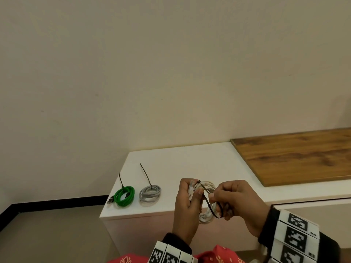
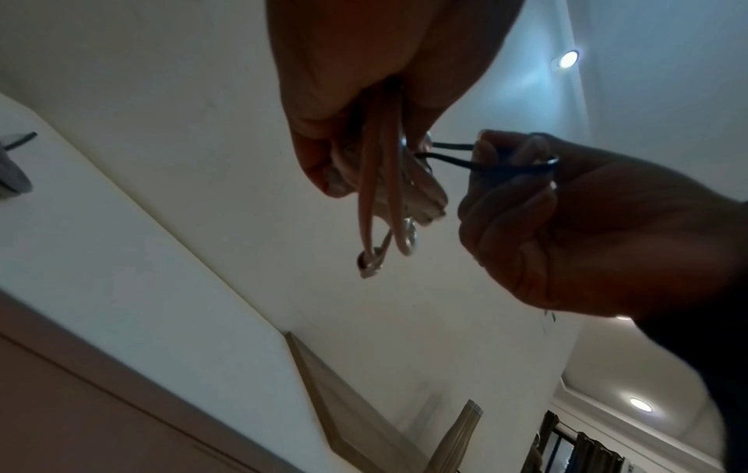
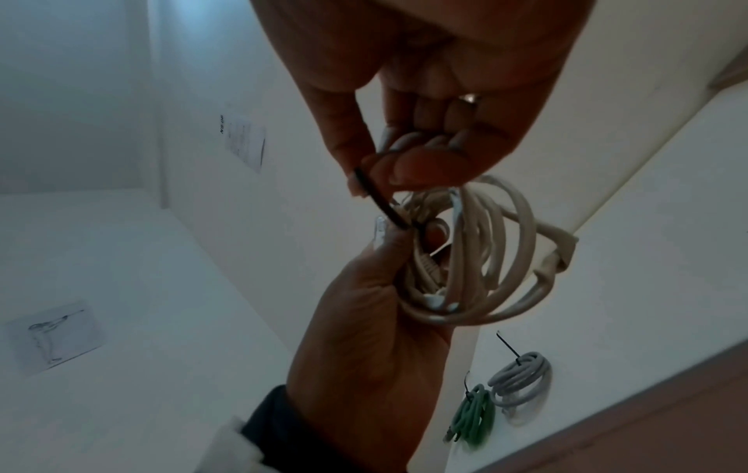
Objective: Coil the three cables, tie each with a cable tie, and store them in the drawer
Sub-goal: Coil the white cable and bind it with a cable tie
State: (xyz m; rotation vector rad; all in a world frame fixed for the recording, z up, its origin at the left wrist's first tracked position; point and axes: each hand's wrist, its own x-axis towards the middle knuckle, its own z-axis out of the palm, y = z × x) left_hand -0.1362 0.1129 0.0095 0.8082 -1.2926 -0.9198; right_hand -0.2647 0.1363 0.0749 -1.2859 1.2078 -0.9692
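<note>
My left hand (image 1: 187, 196) grips a coiled white cable (image 1: 208, 215) in the air above the front edge of the white cabinet top (image 1: 190, 160). A black cable tie (image 1: 212, 207) loops round the coil. My right hand (image 1: 231, 200) pinches the tie just right of the coil. In the right wrist view the tie (image 3: 384, 204) runs from my right fingertips (image 3: 364, 172) into the white coil (image 3: 494, 256). A green coiled cable (image 1: 124, 196) and a grey coiled cable (image 1: 150, 193) lie tied on the cabinet top at the left, each with a black tie tail sticking up.
A wooden board (image 1: 296, 158) lies on the right part of the cabinet top. A plain wall rises behind. The floor with a dark skirting (image 1: 47, 204) is at the lower left. No drawer front is clearly visible.
</note>
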